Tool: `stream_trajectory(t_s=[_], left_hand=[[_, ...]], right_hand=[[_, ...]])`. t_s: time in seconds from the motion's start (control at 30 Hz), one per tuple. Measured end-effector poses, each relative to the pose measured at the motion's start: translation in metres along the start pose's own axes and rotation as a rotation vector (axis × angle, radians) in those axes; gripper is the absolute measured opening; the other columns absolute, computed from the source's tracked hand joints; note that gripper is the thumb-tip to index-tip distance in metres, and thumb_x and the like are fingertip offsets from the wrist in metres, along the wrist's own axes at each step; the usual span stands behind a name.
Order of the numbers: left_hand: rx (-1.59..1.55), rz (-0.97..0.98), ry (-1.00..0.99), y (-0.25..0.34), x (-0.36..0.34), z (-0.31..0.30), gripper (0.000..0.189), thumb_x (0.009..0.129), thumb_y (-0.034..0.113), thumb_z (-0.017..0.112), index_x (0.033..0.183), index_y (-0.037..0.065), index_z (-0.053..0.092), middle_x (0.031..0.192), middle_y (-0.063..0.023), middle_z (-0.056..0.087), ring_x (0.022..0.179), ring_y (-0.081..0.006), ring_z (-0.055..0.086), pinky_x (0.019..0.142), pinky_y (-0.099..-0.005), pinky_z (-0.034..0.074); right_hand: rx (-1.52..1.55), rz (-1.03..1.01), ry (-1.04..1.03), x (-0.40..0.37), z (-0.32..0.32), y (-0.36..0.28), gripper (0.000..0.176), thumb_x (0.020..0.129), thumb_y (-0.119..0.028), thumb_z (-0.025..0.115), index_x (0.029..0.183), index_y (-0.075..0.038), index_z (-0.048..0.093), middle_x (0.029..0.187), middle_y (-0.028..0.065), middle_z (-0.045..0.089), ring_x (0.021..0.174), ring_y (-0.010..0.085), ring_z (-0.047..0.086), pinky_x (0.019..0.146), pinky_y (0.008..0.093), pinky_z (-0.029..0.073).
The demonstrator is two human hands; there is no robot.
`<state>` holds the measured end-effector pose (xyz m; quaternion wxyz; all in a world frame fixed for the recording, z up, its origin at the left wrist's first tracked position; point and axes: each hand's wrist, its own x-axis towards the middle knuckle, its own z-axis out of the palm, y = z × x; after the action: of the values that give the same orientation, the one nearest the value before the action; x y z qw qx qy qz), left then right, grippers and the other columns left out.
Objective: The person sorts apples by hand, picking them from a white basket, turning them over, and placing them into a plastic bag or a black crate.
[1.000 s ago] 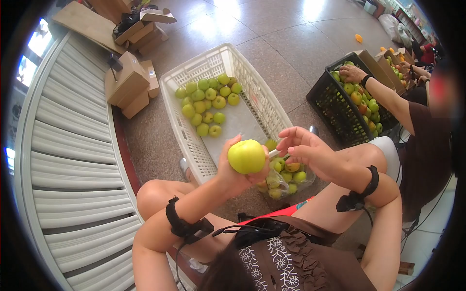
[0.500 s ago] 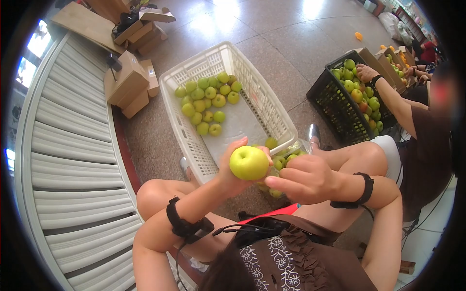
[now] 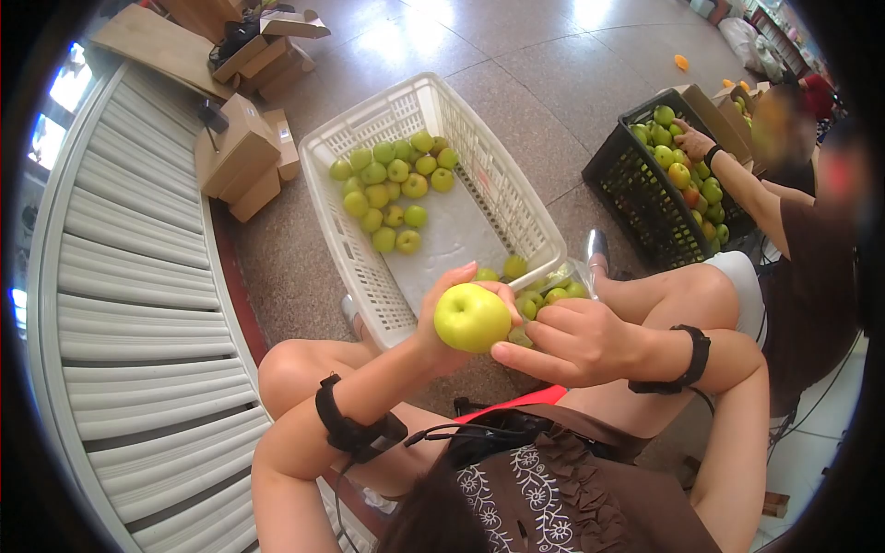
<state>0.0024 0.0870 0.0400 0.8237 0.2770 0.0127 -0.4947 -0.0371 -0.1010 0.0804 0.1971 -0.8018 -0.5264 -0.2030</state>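
Observation:
A yellow-green apple [image 3: 472,318] rests in my left hand [image 3: 430,332], whose fingers curl round its far side. Its dimpled end faces up towards me. Close on the right, my right hand [image 3: 585,343] has its fingers curled in and one digit stretched to the apple's lower right edge. Whether those curled fingers hold anything is hidden. Just beyond my hands, a clear plastic bag [image 3: 583,276] with several green apples [image 3: 555,296] lies by the near end of a white plastic crate [image 3: 502,198].
Several green apples [image 3: 392,189] sit towards the crate's far left. At right stands a black crate [image 3: 622,207] of green and reddish apples, with a co-worker's hand [image 3: 693,140] in it. Cardboard boxes [image 3: 241,152] and a white slatted surface [image 3: 152,304] are on the left.
My right hand's stretched digit has moved slightly left, closer to the apple. The apple sits a touch lower in view, still in my left hand. Another person's head has come into view at right.

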Motion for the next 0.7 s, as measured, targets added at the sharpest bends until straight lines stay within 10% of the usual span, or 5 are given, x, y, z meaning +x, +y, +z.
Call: stream_trajectory(t_s=[0.4, 0.7], left_hand=[[-0.007, -0.098, 0.505, 0.003, -0.002, 0.021, 0.048, 0.086, 0.046, 0.033, 0.087, 0.005, 0.057, 0.075, -0.0096, 0.058, 0.073, -0.0194, 0.055, 0.063, -0.0293, 0.043], [0.524, -0.279, 0.254, -0.011, 0.010, 0.008, 0.043, 0.089, 0.037, 0.027, 0.113, 0.010, 0.051, 0.094, -0.0061, 0.062, 0.067, -0.0108, 0.054, 0.061, -0.0250, 0.043]], right_hand=[[0.065, 0.186, -0.056, 0.002, -0.001, 0.001, 0.064, 0.065, -0.012, 0.064, 0.125, -0.004, 0.042, 0.065, 0.0026, 0.047, 0.055, 0.0157, 0.049, 0.048, 0.0274, 0.040], [0.537, 0.636, -0.093, -0.005, 0.001, 0.007, 0.077, 0.066, -0.022, 0.071, 0.130, -0.004, 0.032, 0.091, 0.0178, 0.057, 0.079, 0.0331, 0.058, 0.070, 0.0381, 0.046]])
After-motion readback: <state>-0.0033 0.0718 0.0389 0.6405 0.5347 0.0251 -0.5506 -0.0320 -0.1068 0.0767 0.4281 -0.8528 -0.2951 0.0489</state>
